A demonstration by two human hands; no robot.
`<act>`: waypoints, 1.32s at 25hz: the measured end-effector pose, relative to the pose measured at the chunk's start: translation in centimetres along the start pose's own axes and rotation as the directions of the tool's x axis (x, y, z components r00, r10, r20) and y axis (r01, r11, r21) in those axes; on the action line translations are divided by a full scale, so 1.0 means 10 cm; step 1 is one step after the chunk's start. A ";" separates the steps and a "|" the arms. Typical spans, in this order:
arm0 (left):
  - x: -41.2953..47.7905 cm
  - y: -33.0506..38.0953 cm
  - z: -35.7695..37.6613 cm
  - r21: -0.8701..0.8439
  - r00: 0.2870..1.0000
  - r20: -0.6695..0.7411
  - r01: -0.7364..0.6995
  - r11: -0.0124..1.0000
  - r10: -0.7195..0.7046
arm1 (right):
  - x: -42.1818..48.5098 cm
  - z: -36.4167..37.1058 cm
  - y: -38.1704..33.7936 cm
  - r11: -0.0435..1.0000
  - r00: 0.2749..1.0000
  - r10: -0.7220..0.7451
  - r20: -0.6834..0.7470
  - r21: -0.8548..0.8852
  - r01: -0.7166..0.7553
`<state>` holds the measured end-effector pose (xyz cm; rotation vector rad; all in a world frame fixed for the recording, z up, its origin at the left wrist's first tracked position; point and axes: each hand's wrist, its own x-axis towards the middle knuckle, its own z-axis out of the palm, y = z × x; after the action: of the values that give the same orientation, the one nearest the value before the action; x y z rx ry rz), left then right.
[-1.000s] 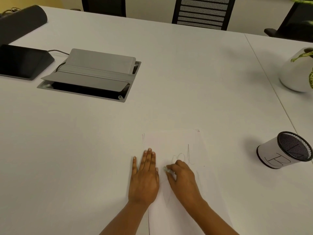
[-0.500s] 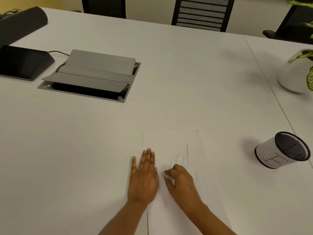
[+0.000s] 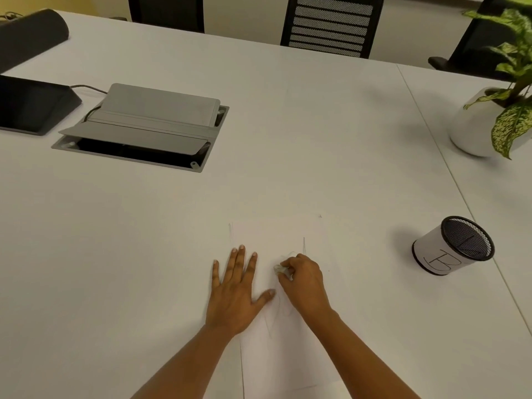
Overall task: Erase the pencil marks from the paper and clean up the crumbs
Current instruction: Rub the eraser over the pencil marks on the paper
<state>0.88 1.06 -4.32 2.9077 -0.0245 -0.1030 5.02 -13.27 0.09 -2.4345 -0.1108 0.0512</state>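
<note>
A white sheet of paper (image 3: 288,358) lies on the white table near its front edge. Faint pencil marks (image 3: 304,245) run just beyond my right hand, and fainter lines (image 3: 276,315) show between my hands. My left hand (image 3: 234,289) lies flat, fingers spread, on the paper's left edge. My right hand (image 3: 305,280) is closed around a small pale eraser (image 3: 278,268), whose tip presses on the paper by the marks. I cannot make out any crumbs.
A white pen holder with a black mesh rim (image 3: 452,246) stands to the right. A potted plant (image 3: 486,122) sits at the far right. A grey cable box with raised lid (image 3: 144,125) and a dark tablet (image 3: 31,105) lie far left. Chairs stand behind the table.
My right hand with the eraser has shifted slightly back and forth over the marks, and the looped scribble looks fainter. My left hand has stayed flat on the paper.
</note>
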 end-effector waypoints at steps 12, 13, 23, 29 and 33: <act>0.04 -0.03 -0.16 -0.072 0.970 0.231 -0.065 0.995 0.080 | -0.55 0.08 -0.05 0.988 0.985 -0.152 0.087 0.034 0.149; 0.04 -0.03 -0.18 -0.071 0.968 0.234 -0.071 0.995 0.086 | -0.48 0.07 -0.04 0.988 0.984 -0.154 0.086 0.012 0.154; 0.04 0.01 -0.23 -0.053 0.958 0.277 -0.057 0.997 0.070 | -0.43 0.05 -0.07 0.988 0.987 -0.153 0.052 0.009 0.153; 0.03 0.02 -0.25 -0.058 0.958 0.279 -0.055 0.997 0.069 | -0.21 -0.03 -0.02 0.994 0.995 -0.102 0.019 -0.029 0.103; 0.03 0.02 -0.25 -0.047 0.961 0.271 -0.051 0.998 0.062 | -0.15 0.00 -0.06 0.999 0.999 -0.037 -0.025 -0.031 0.037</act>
<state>1.36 1.42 -1.83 2.8271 -0.1507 -0.4876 3.50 -12.96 0.50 -2.4616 -0.1463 0.0020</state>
